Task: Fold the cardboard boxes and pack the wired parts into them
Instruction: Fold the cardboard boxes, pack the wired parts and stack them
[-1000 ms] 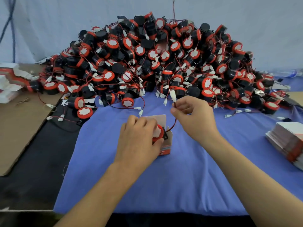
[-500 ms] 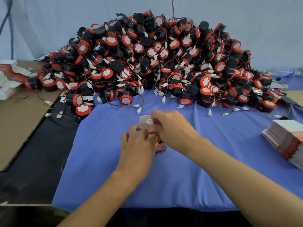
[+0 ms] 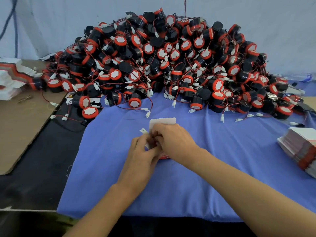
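Together, left hand (image 3: 142, 155) and right hand (image 3: 175, 142) hold the cardboard box (image 3: 162, 121).

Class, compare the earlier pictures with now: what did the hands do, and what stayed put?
The right hand, earlier holding a wire end up, came down to meet the left hand over the small white cardboard box; a white plastic connector pokes out beside them. The left hand kept its hold on the box. The pile of red-and-black wired parts stayed put.
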{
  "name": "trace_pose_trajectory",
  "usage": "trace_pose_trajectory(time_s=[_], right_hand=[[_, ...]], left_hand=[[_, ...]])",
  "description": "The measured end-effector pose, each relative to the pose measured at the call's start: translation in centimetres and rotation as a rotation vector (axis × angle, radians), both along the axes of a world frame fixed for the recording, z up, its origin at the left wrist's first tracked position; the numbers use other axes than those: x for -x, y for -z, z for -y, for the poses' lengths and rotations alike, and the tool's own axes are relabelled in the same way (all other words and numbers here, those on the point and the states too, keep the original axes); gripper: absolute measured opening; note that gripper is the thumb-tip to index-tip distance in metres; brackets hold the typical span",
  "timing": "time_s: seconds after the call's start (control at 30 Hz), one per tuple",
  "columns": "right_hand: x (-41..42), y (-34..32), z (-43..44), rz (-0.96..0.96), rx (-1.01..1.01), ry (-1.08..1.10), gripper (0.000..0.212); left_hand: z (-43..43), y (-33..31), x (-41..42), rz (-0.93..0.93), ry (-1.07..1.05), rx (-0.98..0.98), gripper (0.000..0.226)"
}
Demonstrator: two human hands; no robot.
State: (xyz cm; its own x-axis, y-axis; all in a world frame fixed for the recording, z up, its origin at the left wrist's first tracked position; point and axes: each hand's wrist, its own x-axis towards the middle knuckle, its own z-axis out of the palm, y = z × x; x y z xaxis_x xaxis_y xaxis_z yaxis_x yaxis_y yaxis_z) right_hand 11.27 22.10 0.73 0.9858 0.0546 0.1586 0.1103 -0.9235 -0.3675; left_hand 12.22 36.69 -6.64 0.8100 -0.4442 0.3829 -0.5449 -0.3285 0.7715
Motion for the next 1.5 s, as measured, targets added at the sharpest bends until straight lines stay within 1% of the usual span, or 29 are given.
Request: trace_pose_trajectory(time_s=[0.03, 0.1, 0.17, 0.23, 0.37, 0.4, 0.47, 0.53, 0.6, 0.67, 0.73, 0.83, 0.93, 1.03, 1.2, 1.27, 1.37, 1.5], right_hand=[[0.1, 0.0, 0.1, -0.018, 0.004, -0.003, 0.017], [0.2, 0.0, 0.4, -0.044, 0.061, -0.031, 0.021], [0.3, 0.1, 0.6, -0.044, 0.092, -0.062, 0.023], [0.5, 0.4, 1.0, -0.003, 0.109, -0.056, 0.022], [1.2, 1.7, 1.2, 0.096, 0.234, 0.051, 0.013], [1.3, 1.9, 1.2, 0.109, 0.271, 0.060, 0.012], [1.4, 2.3, 1.1, 0.123, 0.346, 0.058, 0.014], [1.5, 2.4, 1.1, 0.136, 0.366, 0.087, 0.014], [1.6, 2.6, 1.2, 0.123, 0.391, 0.129, 0.012], [1.7, 2.8, 1.3, 0.106, 0.397, 0.147, 0.010], [1.7, 2.8, 1.5, 0.076, 0.366, 0.147, 0.010], [1.7, 2.4, 1.7, 0.022, 0.343, 0.125, 0.025], [1.5, 1.4, 2.1, -0.023, 0.363, 0.070, 0.030], [1.1, 0.4, 2.4, -0.072, 0.400, -0.007, 0.031], [0.9, -0.1, 2.7, -0.049, 0.474, -0.094, 0.034], [0.7, 0.1, 2.6, -0.074, 0.479, -0.111, 0.036], [0.6, 0.5, 2.5, -0.137, 0.419, -0.128, 0.041], [1.1, 0.8, 2.3, -0.110, 0.424, -0.130, 0.041]], left_hand=[[-0.1, 0.2, 0.0, 0.111, -0.006, -0.054, 0.012], [-0.4, 0.8, -0.1, 0.297, -0.028, -0.124, 0.018], [-0.4, 1.0, -0.2, 0.337, -0.050, -0.114, 0.019], [-0.5, 0.9, -0.5, 0.303, -0.073, -0.070, 0.017], [-1.0, 0.4, -0.5, 0.222, -0.146, -0.015, 0.007], [-1.0, 0.3, -0.3, 0.180, -0.175, 0.011, 0.010], [-0.8, -0.1, 0.0, 0.097, -0.231, 0.096, 0.025], [-0.7, -0.5, 0.1, 0.085, -0.271, 0.175, 0.040], [-0.6, -0.9, -0.1, 0.071, -0.287, 0.203, 0.051], [-0.7, -1.2, -0.4, 0.072, -0.271, 0.149, 0.047], [-0.7, -1.5, -0.5, 0.140, -0.262, 0.076, 0.038], [-0.7, -1.9, -0.7, 0.233, -0.255, -0.026, 0.035], [-0.8, -2.4, -1.0, 0.400, -0.222, -0.211, 0.038], [-0.7, -3.4, -1.0, 0.464, -0.222, -0.329, 0.050], [-0.3, -4.5, -0.7, 0.464, -0.166, -0.437, 0.046], [-0.3, -4.7, -0.7, 0.432, -0.158, -0.431, 0.050], [-0.4, -5.0, -0.6, 0.377, -0.182, -0.437, 0.050], [-0.1, -5.2, -0.3, 0.354, -0.191, -0.423, 0.052]])
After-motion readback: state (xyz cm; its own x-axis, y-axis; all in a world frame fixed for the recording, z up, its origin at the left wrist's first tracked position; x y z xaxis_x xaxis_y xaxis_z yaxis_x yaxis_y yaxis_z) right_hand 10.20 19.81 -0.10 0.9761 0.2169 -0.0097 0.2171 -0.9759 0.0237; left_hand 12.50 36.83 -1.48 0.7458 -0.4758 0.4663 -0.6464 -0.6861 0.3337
